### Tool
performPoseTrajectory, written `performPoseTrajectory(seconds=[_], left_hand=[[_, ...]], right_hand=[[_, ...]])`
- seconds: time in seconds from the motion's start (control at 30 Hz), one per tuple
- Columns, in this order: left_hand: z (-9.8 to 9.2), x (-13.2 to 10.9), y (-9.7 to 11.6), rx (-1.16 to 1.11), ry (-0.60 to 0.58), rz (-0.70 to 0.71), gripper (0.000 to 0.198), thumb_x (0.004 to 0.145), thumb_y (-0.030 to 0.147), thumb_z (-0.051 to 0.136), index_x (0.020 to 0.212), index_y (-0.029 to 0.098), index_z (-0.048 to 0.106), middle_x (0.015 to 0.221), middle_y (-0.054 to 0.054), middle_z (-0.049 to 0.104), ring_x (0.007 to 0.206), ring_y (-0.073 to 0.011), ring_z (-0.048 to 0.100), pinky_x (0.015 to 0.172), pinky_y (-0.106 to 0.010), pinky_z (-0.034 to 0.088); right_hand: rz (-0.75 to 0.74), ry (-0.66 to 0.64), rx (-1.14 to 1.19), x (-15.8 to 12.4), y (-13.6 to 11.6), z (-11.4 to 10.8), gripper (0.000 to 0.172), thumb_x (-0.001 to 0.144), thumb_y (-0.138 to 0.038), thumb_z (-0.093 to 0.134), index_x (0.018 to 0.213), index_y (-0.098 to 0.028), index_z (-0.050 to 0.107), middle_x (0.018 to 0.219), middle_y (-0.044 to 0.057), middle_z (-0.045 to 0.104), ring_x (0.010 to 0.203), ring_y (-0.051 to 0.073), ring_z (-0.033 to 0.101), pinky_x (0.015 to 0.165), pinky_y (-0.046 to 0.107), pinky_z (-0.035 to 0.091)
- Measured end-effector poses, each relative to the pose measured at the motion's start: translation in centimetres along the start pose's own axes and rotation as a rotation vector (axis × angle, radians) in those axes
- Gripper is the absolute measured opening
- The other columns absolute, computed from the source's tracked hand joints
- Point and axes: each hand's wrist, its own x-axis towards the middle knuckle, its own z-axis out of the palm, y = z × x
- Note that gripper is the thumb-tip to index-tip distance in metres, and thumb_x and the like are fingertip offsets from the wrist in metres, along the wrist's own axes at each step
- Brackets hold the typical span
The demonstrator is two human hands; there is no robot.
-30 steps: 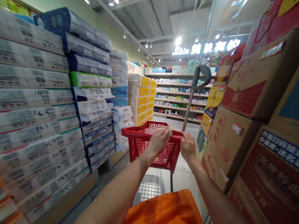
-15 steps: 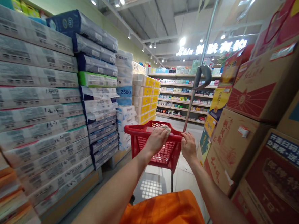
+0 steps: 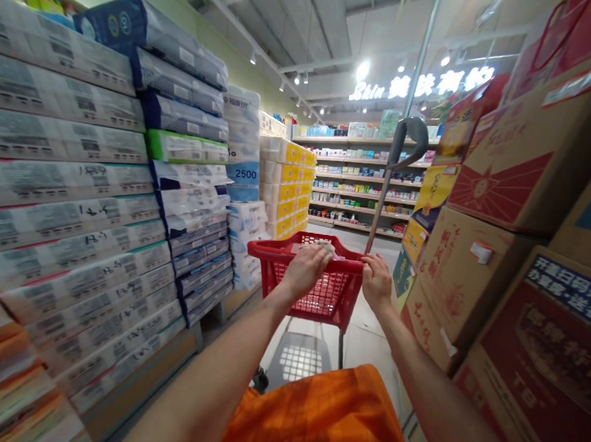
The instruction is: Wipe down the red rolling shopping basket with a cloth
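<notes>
At the near rim of the red cart (image 3: 316,285), the left hand (image 3: 305,270) is closed on a pale cloth (image 3: 325,248) and the rim; the right hand (image 3: 376,284) grips it just beside. Likely light, stiff, free-rolling; that rim suits gripping.

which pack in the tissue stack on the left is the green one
The green pack is the one lying fourth from the top in the stack nearest the red basket, below three dark blue packs; the packs under it are white and blue.
</notes>
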Motion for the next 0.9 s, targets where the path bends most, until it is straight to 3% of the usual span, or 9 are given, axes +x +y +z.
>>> performPoseTrajectory(seconds=[0.07,0.17,0.23,0.3,0.43,0.5,0.73,0.8,0.9], left_hand=[[-0.4,-0.4,-1.3,0.011,-0.002,-0.055,0.032,0.09,0.029,0.031,0.112,0.019,0.053,0.118,-0.007,0.056,0.115,-0.018,0.045,0.101,-0.039,0.032],[-1.6,-1.8,-4.4,0.081,0.042,-0.253,0.034,0.09,0.028,0.03,0.112,0.016,0.053,0.114,-0.01,0.058,0.113,-0.0198,0.046,0.1,-0.041,0.034],[-1.9,-2.0,-4.9,0.114,0.05,-0.3,0.034,0.09,0.026,0.029,0.112,0.015,0.052,0.113,-0.01,0.058,0.112,-0.0203,0.047,0.099,-0.041,0.034],[-1.5,-1.4,-3.5,0.108,0.012,-0.209,0.034,0.09,0.023,0.028,0.112,0.015,0.052,0.113,-0.009,0.058,0.113,-0.02,0.046,0.1,-0.042,0.033],[0.3,0.8,1.4,0.016,0.001,0.036,0.032,0.091,0.025,0.028,0.111,0.018,0.052,0.114,-0.007,0.058,0.114,-0.0175,0.045,0.1,-0.038,0.034],[0.5,1.0,1.7,-0.007,0.014,0.047,0.032,0.091,0.026,0.028,0.112,0.019,0.052,0.115,-0.007,0.057,0.115,-0.017,0.045,0.099,-0.037,0.034],[-2.4,-3.1,-6.4,0.157,0.042,-0.308,0.033,0.089,0.025,0.03,0.113,0.016,0.052,0.117,-0.01,0.056,0.116,-0.0211,0.044,0.102,-0.043,0.031],[-2.2,-3.0,-5.8,0.163,0.032,-0.289,0.034,0.09,0.024,0.028,0.114,0.015,0.051,0.117,-0.01,0.056,0.117,-0.0214,0.042,0.102,-0.044,0.03],[-0.7,-1.3,-2.0,0.092,0.002,-0.097,0.033,0.09,0.023,0.028,0.113,0.018,0.052,0.117,-0.007,0.056,0.118,-0.0195,0.042,0.102,-0.042,0.031]], right_hand=[[0.004,-0.003,0.001,0.1,0.2,-0.2,0.033,0.079,-0.025,0.032,0.085,-0.016,0.063,0.099,0.008,0.062,0.108,0.022,0.047,0.098,0.044,0.035],[0.011,0.012,0.008,0.0,0.4,-0.2,0.032,0.079,-0.025,0.033,0.084,-0.017,0.064,0.099,0.008,0.062,0.109,0.023,0.047,0.099,0.045,0.034],[0.007,0.028,0.012,0.0,0.5,-0.1,0.032,0.078,-0.024,0.033,0.084,-0.017,0.063,0.099,0.008,0.062,0.108,0.022,0.048,0.1,0.046,0.033],[0.003,0.042,0.012,-0.1,0.5,0.1,0.031,0.078,-0.023,0.033,0.084,-0.018,0.063,0.1,0.007,0.062,0.109,0.022,0.048,0.1,0.046,0.032],[-0.004,0.033,-0.003,-0.2,0.6,0.1,0.031,0.078,-0.025,0.033,0.085,-0.019,0.063,0.101,0.006,0.062,0.112,0.023,0.046,0.099,0.046,0.033],[-0.003,0.021,-0.005,-0.2,0.8,-0.1,0.031,0.078,-0.026,0.034,0.085,-0.018,0.063,0.1,0.006,0.062,0.112,0.023,0.046,0.099,0.046,0.034],[0.006,0.055,0.026,-0.2,0.9,-0.1,0.031,0.079,-0.025,0.034,0.084,-0.016,0.064,0.1,0.009,0.062,0.112,0.024,0.046,0.099,0.046,0.035],[0.001,0.073,0.029,-0.2,0.7,0.0,0.032,0.079,-0.025,0.034,0.083,-0.015,0.064,0.1,0.009,0.063,0.111,0.023,0.047,0.1,0.046,0.034],[-0.002,0.062,0.024,-0.2,0.6,0.1,0.032,0.079,-0.025,0.034,0.084,-0.014,0.064,0.1,0.01,0.063,0.112,0.024,0.047,0.1,0.046,0.034]])
